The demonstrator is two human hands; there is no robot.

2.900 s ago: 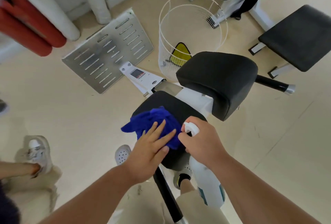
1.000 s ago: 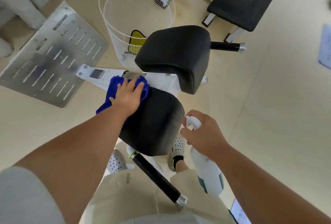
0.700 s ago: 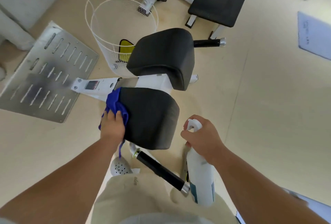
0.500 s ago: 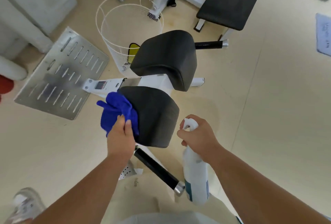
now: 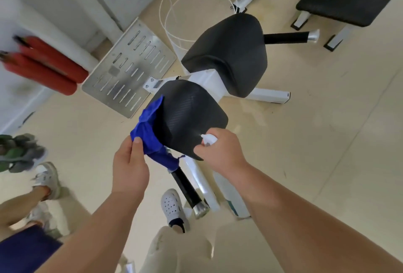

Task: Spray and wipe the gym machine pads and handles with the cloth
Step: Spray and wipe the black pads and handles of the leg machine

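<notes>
Our left hand (image 5: 128, 168) pinches the bunched blue microfibre cloth (image 5: 150, 135) between thumb and fingers. The cloth hangs against the left edge of the near black textured vinyl pad (image 5: 189, 115). Our right hand (image 5: 220, 152) is clamped on the white plastic spray bottle (image 5: 229, 193). Its nozzle now sits at the pad's near edge, whereas half a second ago the bottle hung clear to the right. We judge that wiping has paused for a fresh spray on this pad. Below it, the black foam handle with chrome end cap (image 5: 187, 189) appears still to need treatment. Beyond stand the second rounded black pad (image 5: 229, 54) and its matching far handle (image 5: 287, 37).
</notes>
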